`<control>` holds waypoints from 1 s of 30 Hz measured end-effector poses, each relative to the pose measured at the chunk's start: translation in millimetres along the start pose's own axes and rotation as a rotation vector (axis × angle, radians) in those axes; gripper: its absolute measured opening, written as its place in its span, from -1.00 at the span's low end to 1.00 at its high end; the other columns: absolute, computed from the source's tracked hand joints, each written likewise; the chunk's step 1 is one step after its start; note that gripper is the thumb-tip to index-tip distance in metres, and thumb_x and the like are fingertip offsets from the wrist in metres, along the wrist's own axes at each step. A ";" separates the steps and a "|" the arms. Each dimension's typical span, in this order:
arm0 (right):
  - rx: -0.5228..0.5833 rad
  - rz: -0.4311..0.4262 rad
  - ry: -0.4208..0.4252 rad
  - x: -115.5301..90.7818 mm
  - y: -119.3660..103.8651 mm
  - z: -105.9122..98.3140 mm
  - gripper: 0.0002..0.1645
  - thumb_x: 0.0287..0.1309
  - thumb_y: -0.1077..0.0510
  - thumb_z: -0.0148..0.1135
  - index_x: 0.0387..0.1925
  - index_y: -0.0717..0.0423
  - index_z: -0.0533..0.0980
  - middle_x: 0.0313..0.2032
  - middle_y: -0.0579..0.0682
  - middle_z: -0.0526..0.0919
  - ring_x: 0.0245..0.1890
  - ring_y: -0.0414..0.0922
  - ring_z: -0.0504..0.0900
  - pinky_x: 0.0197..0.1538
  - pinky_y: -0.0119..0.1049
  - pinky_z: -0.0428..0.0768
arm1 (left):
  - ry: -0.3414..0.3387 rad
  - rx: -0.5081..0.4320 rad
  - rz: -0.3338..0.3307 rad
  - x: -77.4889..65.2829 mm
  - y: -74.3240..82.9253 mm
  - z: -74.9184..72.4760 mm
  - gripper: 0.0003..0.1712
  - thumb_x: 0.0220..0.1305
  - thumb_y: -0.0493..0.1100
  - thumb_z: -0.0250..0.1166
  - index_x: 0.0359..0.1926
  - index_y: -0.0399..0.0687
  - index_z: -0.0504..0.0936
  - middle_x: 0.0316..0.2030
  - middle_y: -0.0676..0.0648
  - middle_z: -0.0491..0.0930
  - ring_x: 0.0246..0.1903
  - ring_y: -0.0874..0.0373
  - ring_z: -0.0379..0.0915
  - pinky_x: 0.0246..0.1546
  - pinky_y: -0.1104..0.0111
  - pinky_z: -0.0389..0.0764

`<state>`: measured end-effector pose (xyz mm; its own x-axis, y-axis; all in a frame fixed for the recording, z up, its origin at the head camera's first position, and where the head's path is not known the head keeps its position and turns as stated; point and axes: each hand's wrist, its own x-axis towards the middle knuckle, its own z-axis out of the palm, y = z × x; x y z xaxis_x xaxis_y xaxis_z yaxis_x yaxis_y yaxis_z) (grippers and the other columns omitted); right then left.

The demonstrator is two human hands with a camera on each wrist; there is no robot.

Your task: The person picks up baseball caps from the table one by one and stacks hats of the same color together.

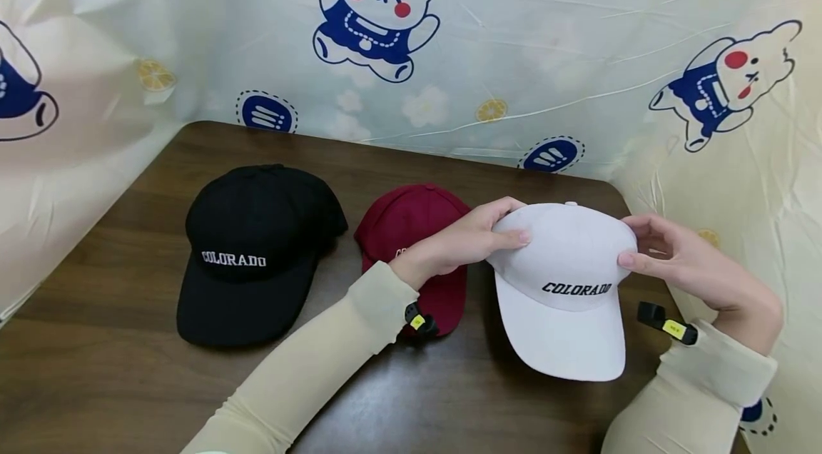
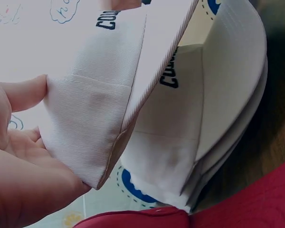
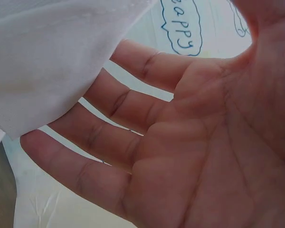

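Both hands hold a white baseball cap [image 1: 565, 243] by the sides of its crown, with dark "COLORADO" lettering facing front. My left hand [image 1: 474, 236] pinches one side, thumb on the front and fingers behind. On the opposite side my right hand [image 1: 703, 268] grips the crown with its thumb in front; the right wrist view shows its fingers [image 3: 109, 137] extended along the fabric. In the left wrist view, the held cap [image 2: 90, 109] is raised in front of nested white caps [image 2: 232, 71], which the head view hides.
A red cap [image 1: 420, 215] sits left of the white one, partly covered by my left forearm. Farther left is a black cap [image 1: 257, 225] lettered "COLORADO". The brown wooden table [image 1: 96, 368] is bordered by a cartoon-printed cloth [image 1: 488, 33] behind and at the sides.
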<state>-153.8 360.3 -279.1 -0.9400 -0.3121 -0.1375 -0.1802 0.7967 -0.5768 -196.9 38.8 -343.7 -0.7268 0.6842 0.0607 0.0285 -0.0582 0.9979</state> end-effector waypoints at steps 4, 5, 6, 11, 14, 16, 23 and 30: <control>0.003 0.018 -0.014 0.8 5.5 -0.7 -0.44 0.30 0.04 0.25 0.23 0.13 0.33 -0.02 0.07 0.56 -0.12 -0.29 0.56 -0.15 -0.46 0.58 | 0.015 0.027 -0.009 3.8 -4.0 2.6 -0.58 0.39 -0.12 0.20 0.22 0.09 0.39 0.08 0.09 0.45 0.04 0.21 0.43 -0.05 0.31 0.59; 0.002 0.024 -0.019 1.1 6.8 -1.1 -0.43 0.30 0.04 0.25 0.24 0.15 0.33 -0.02 0.09 0.56 -0.12 -0.28 0.56 -0.16 -0.46 0.58 | 0.020 0.033 -0.014 4.7 -5.2 3.0 -0.58 0.39 -0.11 0.20 0.23 0.09 0.39 0.08 0.09 0.45 0.05 0.21 0.43 -0.05 0.31 0.58; 0.000 0.034 -0.021 1.7 8.0 -1.1 -0.42 0.30 0.03 0.25 0.24 0.15 0.32 -0.02 0.10 0.56 -0.12 -0.27 0.56 -0.16 -0.46 0.58 | 0.026 0.041 -0.022 5.4 -6.5 3.3 -0.57 0.39 -0.10 0.20 0.23 0.09 0.38 0.08 0.10 0.45 0.06 0.22 0.42 -0.04 0.31 0.57; -0.005 0.085 -0.050 5.8 14.6 0.5 -0.39 0.32 -0.03 0.22 0.27 0.15 0.30 0.01 0.12 0.53 -0.11 -0.23 0.54 -0.14 -0.46 0.57 | 0.060 0.086 -0.055 9.1 -15.4 5.7 -0.53 0.41 -0.04 0.18 0.28 0.11 0.35 0.13 0.11 0.42 0.11 0.24 0.35 0.03 0.31 0.52; 0.000 0.095 -0.066 7.8 19.0 1.1 -0.37 0.33 -0.04 0.20 0.27 0.18 0.29 0.03 0.14 0.53 -0.10 -0.19 0.54 -0.13 -0.45 0.57 | 0.102 0.128 -0.062 11.3 -21.0 8.7 -0.50 0.40 -0.03 0.19 0.31 0.12 0.34 0.19 0.10 0.40 0.14 0.24 0.33 0.04 0.31 0.52; 0.004 0.100 -0.070 8.7 22.1 1.5 -0.37 0.32 -0.05 0.21 0.27 0.19 0.30 0.03 0.15 0.54 -0.09 -0.17 0.54 -0.13 -0.43 0.57 | 0.142 0.172 -0.061 12.6 -23.7 11.2 -0.48 0.40 -0.02 0.20 0.32 0.12 0.33 0.22 0.08 0.39 0.16 0.23 0.33 0.04 0.31 0.53; 0.022 0.136 -0.081 13.2 34.3 5.2 -0.36 0.31 -0.09 0.21 0.25 0.15 0.30 0.04 0.16 0.53 -0.07 -0.13 0.53 -0.11 -0.40 0.57 | 0.231 0.368 -0.035 14.9 -28.2 17.5 -0.45 0.41 -0.03 0.19 0.36 0.09 0.30 0.31 -0.01 0.30 0.25 0.17 0.25 0.12 0.29 0.51; 0.058 0.104 -0.085 17.9 45.3 6.6 -0.37 0.32 -0.02 0.20 0.26 0.22 0.28 0.05 0.18 0.51 -0.07 -0.14 0.52 -0.10 -0.43 0.56 | 0.228 0.473 0.012 12.7 -27.5 20.4 -0.52 0.42 -0.14 0.17 0.31 0.11 0.32 0.23 -0.06 0.31 0.19 0.17 0.22 0.11 0.32 0.48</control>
<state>-176.8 387.4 -313.0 -0.9244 -0.2740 -0.2653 -0.0637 0.7969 -0.6008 -192.9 63.9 -369.9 -0.8540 0.5066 0.1181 0.3062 0.3060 0.9015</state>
